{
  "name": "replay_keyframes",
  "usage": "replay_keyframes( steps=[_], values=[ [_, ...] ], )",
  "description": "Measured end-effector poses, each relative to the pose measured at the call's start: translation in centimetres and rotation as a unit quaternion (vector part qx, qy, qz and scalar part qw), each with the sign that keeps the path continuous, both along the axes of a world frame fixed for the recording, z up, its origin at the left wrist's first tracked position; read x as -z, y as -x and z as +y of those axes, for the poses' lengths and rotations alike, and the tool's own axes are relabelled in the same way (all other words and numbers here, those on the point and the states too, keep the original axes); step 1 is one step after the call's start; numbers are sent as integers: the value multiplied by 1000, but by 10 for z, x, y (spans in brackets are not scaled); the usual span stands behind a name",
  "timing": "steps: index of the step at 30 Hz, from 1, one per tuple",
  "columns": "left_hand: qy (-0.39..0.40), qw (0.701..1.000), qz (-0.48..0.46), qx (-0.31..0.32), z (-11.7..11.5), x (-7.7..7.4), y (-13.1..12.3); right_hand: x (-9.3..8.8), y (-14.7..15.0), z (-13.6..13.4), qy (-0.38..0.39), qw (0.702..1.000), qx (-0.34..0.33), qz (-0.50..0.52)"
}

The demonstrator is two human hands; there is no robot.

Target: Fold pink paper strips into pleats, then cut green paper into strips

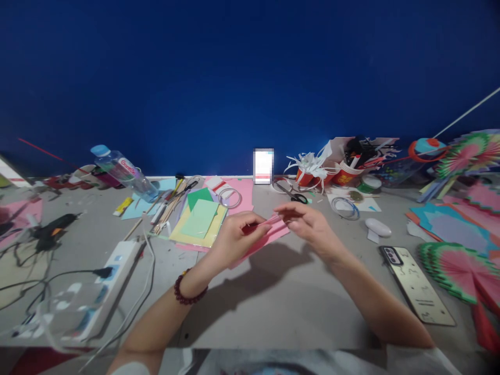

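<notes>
A strip of pink folded paper (269, 235) is held slantwise above the grey table, its right end higher than its left. My left hand (236, 237), with a dark bead bracelet at the wrist, grips the paper between thumb and curled fingers. At the upper right end, the bent fingers and thumb of my right hand (308, 225) close on the edge. The folds lie close together, and part of the paper is hidden by the left hand. Light green sheets (200, 217) on a yellow sheet lie just left of the hands.
A power strip (111, 289) with cables lies at left, near a leaning bottle (127, 172). Black scissors (297, 198) and red cups (346, 174) of tools stand behind. At right are a phone (417, 286), a white mouse-shaped object (377, 227) and a pleated paper fan (461, 271).
</notes>
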State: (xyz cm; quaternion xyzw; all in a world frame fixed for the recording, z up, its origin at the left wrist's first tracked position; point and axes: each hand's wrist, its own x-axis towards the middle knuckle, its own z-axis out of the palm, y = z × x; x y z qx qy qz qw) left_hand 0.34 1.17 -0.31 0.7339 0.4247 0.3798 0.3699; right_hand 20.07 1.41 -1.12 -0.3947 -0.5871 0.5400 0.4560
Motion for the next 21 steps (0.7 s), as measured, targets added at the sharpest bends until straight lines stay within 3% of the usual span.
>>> replay_keyframes(
  steps=[3, 13, 21],
  values=[
    [-12, 1000, -2, -18, -1, 0, -2, 2, 5, 0, 20, 999, 14, -33],
    [137, 983, -125, -12, 12, 7, 3, -6, 0, 6, 94, 991, -6, -100],
    [194, 962, -188, -28, 17, 13, 3, 6, -10, 24, 63, 990, -49, -119]
  ],
)
